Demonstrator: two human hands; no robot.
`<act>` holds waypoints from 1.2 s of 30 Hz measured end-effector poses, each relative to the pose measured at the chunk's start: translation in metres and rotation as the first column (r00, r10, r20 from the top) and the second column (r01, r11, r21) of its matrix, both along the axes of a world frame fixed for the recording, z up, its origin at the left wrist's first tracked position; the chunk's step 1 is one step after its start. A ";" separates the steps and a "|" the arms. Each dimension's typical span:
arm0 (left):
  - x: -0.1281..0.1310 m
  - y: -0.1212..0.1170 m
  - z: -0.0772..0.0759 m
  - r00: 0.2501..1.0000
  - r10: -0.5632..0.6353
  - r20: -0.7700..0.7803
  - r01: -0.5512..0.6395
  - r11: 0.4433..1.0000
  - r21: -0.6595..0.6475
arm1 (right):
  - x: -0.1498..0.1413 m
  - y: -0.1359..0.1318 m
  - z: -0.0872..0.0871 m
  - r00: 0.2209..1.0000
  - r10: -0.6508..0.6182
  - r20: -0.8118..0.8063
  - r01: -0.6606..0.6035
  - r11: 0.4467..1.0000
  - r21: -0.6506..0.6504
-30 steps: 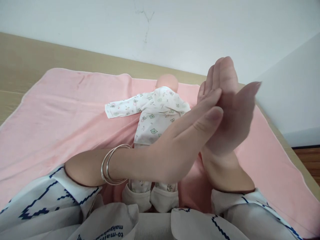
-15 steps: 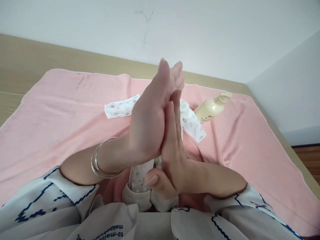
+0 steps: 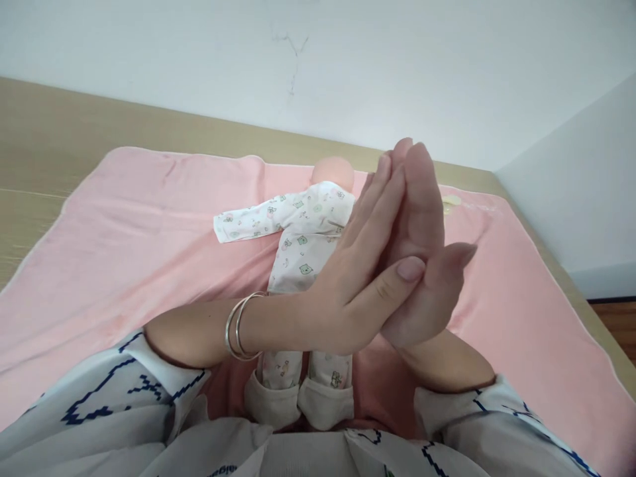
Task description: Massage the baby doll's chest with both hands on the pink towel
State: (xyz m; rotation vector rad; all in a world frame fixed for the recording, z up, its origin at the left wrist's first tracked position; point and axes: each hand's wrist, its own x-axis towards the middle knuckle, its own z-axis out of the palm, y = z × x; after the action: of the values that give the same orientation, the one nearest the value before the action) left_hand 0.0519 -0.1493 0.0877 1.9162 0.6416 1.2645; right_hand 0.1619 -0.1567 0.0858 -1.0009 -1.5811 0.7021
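My left hand [image 3: 348,285], with two silver bangles on its wrist, lies palm to palm against my right hand [image 3: 427,265]. Fingers of both are stretched out and point up and away from me, and no object shows between them. The left thumb crosses over the base of the right palm. Beneath the hands a baby doll [image 3: 303,258] in white clothes with small printed animals lies on its back, its smooth bald head at the far end. My hands and forearms hide one of its sleeves and part of its body.
A pink blanket [image 3: 163,218] spreads under the doll on a wooden surface [image 3: 44,132]. Past my right fingers shows the pale yellow top of a pump bottle [image 3: 451,201], its body hidden. A white wall [image 3: 173,59] rises behind.
Both hands have shifted right and turned over against each other, the left now tilted in front of the right. The doll's head and chest have come into view, while the bottle is mostly covered.
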 end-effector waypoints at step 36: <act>-0.021 0.128 -0.053 0.453 0.355 -0.818 -0.373 0.909 0.187 | 0.006 0.098 -0.059 0.525 -0.064 0.849 0.323 0.938 -0.129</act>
State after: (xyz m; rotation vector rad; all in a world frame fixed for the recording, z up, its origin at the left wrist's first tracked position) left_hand 0.0313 -0.0212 0.0347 2.4118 1.6395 0.4146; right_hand 0.1676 -0.0589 0.0266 -1.8980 -2.1625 0.2484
